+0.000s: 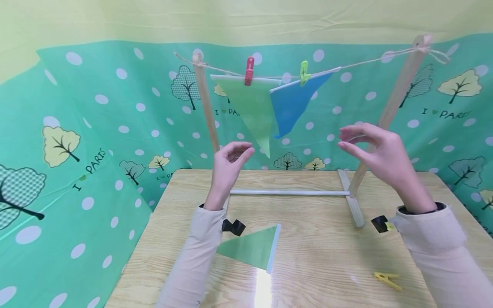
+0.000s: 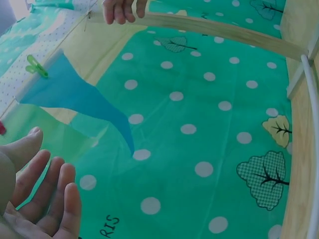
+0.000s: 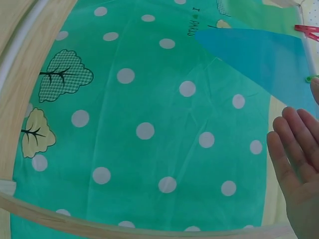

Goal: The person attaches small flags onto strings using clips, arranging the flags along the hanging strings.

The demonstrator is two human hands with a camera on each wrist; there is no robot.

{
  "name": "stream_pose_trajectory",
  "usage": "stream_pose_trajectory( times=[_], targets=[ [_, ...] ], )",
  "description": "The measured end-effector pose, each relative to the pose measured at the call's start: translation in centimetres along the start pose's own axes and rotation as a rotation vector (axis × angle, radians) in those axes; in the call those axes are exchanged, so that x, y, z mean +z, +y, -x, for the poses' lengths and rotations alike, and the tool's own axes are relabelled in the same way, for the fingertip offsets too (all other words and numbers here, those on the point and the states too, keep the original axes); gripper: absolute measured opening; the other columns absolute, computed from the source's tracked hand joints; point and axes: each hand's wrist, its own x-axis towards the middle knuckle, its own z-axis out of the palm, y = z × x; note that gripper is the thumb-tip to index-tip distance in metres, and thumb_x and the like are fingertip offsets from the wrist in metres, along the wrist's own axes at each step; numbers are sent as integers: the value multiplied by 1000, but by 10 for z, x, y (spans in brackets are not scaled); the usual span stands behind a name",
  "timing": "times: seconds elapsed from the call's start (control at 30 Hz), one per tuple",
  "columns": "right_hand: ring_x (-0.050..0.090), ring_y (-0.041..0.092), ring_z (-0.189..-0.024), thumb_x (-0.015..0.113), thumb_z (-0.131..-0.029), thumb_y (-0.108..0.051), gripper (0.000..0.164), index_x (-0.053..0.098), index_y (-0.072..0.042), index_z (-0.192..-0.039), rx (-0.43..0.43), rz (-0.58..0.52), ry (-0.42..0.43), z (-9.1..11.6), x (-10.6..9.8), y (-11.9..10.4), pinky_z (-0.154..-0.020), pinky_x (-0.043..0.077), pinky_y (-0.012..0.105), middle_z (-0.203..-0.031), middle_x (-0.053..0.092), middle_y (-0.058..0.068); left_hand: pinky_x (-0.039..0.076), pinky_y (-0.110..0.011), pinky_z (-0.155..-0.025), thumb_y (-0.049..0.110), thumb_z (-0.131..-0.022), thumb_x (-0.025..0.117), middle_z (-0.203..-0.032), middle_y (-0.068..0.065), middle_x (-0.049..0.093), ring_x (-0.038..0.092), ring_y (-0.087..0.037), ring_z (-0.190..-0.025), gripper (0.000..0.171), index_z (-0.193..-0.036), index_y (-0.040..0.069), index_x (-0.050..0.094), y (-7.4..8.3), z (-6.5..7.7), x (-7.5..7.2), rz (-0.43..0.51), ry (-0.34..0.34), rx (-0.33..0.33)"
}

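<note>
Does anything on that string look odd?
Yes, the blue flag hangs askew under its single green clip: its top edge slants up to the right, and its lower tip curls. The light green flag beside it hangs nearly level.

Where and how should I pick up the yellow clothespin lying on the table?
Probably by the two splayed legs of the yellow clothespin, pinched between thumb and forefinger, the right hand coming from above and the right. In the head view those legs spread rightward, while the narrow end points left.
</note>
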Motion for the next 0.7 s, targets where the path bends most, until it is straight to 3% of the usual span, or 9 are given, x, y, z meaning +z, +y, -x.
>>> stream_pose_trajectory(
  times=[0.23,0.5,0.7],
  targets=[
    [58,-11,-93,74,-90,-14,31,69,-13,-121,36,-7,-21,17,2,10,-82,42,3,-110,70,5,53,-31,-92,24,-91,74,-109,-7,71,67,-18,-99,28,-114,8,70,-6,6,-1,-13,-22,-25],
    [58,-14,-90,75,-88,-9,34,68,-11,-122,20,20,-29,38,5,23,-79,41,2,-109,71,7,54,-30,-92,27,-91,74,-110,-7,70,67,-19,-99,29,-114,9,70,-16,13,-5,-23,-58,-43],
    [60,-8,-92,76,-87,-8,35,68,-10,-122,49,2,-52,52,8,30,-82,40,1,-112,70,7,53,-29,-94,22,-92,73,-114,-13,68,66,-23,-103,31,-118,7,69,-21,18,-8,-23,-82,-60]
  ],
)
